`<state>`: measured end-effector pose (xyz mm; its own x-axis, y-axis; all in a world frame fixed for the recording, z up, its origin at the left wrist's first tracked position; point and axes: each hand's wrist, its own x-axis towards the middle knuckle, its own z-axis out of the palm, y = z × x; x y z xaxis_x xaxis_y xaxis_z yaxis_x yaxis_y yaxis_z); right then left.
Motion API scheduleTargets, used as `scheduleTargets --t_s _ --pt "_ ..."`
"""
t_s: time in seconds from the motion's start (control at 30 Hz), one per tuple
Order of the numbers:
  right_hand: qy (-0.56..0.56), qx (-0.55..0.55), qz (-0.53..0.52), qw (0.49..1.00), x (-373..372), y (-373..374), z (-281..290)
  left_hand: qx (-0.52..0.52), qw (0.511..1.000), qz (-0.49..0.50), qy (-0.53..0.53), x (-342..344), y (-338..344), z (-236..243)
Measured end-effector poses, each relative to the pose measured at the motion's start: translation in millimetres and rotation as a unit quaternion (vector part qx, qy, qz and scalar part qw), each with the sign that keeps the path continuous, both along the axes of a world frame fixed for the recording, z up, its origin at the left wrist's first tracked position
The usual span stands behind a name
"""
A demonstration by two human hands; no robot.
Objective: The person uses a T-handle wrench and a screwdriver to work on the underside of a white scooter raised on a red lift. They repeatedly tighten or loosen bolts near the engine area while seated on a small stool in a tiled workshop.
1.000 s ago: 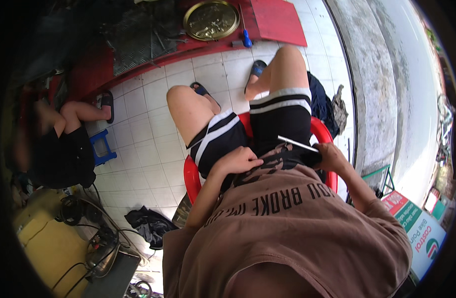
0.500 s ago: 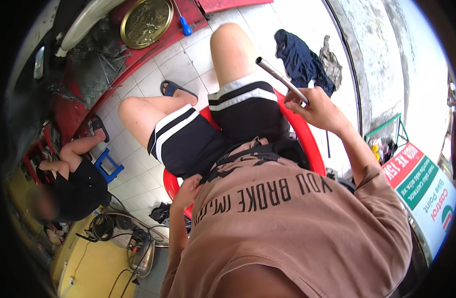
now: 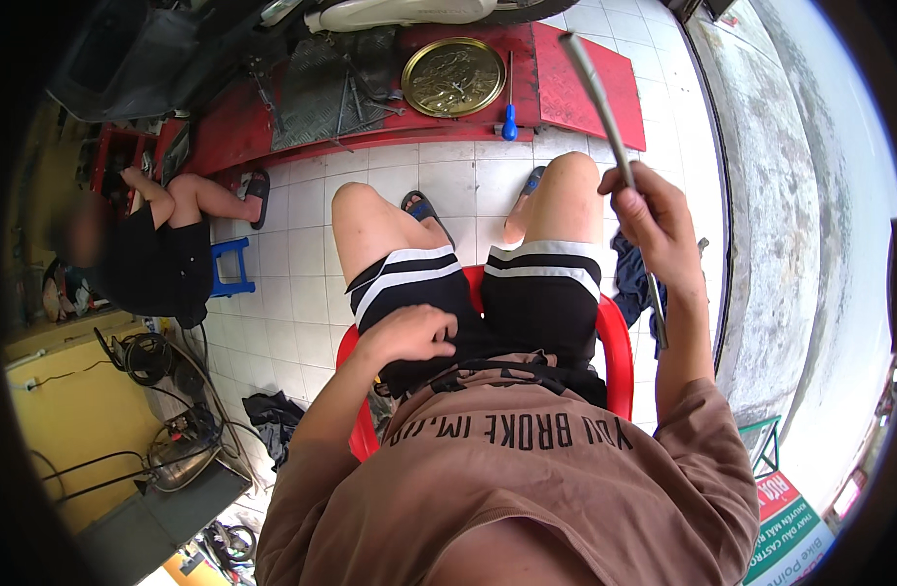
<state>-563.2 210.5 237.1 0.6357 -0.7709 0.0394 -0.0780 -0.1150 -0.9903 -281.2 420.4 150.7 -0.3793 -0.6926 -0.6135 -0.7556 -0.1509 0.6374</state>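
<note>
Grey metal rod, long and thin, clamped in the right hand near mid-length; fingers wrapped tight around it. Top end points up and away toward the red ramp, bottom end hangs down past the wrist beside the red plastic chair. Left hand rests on the left thigh, fingers loosely curled, holding nothing.

Risks as I read them:
- Rod is held mid-air over bare knees, one hand only. A slack grip could let it slide down and hit the thigh or the tiled floor.
- Lower end sits close to the forearm and chair edge; a swing could snag it there.
- Long upper end reaches out ahead; a wide sweep could clip the blue-handled screwdriver or the round brass tray on the ramp.

Around: another person sits on a low blue stool to the left, well apart from the rod. Dark cloth lies on the floor just right of the chair. Cables and a coiled hose clutter the lower left, near a yellow cabinet. Nothing stands between rod and ramp except the person's own knees.
</note>
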Motion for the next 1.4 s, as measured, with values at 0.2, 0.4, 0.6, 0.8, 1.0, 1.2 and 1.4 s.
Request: scheduleTargets --t_s 0.2,0.4,0.6,0.8,1.0,1.2,1.4 --pt "-0.253 -0.044 0.011 0.966 93 -36 43 -0.210 0.955 0.188 0.087 37 -95 -5" --pt "-0.256 0.030 0.050 0.965 195 -112 -52 -0.271 0.920 0.284 0.005 120 -192 -101" --pt "-0.127 0.124 0.074 0.981 240 -171 -169 -0.246 0.920 0.295 -0.079 163 -299 -154" --pt "-0.132 0.205 -0.017 0.970 229 -189 -229 -0.329 0.908 0.227 -0.121 164 -390 -216" --pt "-0.002 0.261 -0.060 0.963 231 -204 -211 -0.327 0.900 0.216 -0.192 162 -410 -249" --pt "0.124 0.196 0.000 0.973 241 -209 -227 -0.361 0.872 0.290 -0.159 186 -406 -245" --pt "0.269 0.113 -0.013 0.956 253 -207 -225 -0.167 0.712 0.565 0.383 206 -407 -178"
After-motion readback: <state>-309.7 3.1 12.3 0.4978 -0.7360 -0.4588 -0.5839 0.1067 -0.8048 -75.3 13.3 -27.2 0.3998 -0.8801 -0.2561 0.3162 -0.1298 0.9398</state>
